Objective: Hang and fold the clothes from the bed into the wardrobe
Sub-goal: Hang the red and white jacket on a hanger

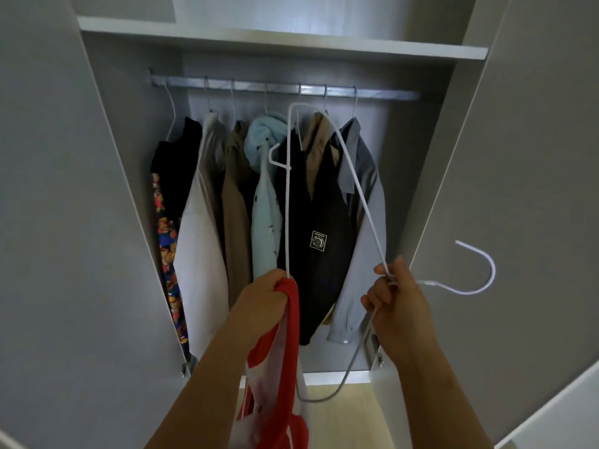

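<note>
As the head camera sees it: the open wardrobe (282,43) stands straight ahead of the raised hands
Left hand (265,294): fingers curled round a bunched red-and-white garment (285,345); the cloth hangs down below the wrist
Right hand (397,299): gripping a white wire hanger (287,205) at its neck; the hook curves out to the right of this hand
Hanger: turned on its side; the frame rises above and between the hands; its long bar runs down to the left hand's grip
Rail (282,89): above the hands, well apart; a row of garments hangs there; a black garment (317,222) behind the hanger; a grey shirt (366,254) just beyond the right hand
</note>
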Motion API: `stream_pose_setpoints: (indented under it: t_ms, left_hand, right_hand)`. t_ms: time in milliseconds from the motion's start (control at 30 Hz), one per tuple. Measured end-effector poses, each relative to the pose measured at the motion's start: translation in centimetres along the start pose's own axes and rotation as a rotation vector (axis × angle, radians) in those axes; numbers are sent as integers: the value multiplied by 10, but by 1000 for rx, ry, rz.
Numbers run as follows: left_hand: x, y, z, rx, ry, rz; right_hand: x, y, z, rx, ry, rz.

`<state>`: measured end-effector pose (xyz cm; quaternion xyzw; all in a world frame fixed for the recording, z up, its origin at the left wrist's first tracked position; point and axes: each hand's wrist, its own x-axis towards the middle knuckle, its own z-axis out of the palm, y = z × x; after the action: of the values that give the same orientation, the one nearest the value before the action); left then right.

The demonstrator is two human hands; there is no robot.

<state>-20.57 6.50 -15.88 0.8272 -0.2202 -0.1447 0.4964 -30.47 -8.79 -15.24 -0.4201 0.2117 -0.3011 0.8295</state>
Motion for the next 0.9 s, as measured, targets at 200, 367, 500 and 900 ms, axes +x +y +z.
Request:
stream_pose_setpoints:
  t_ms: [200,367,500,900]
  left_hand:
    - [15,-17,-34,205,403,46]
    - [27,-28,-54,236,484,-31]
    - [32,-35,-70,-23,537,-119]
    - [33,-35,-88,-188,737,65]
  right_hand:
    - [8,17,10,-65,88,-56]
    - [14,31,18,-134,103,-24]
    - [15,40,18,-307,180,-44]
    - [5,44,5,-685,287,-192]
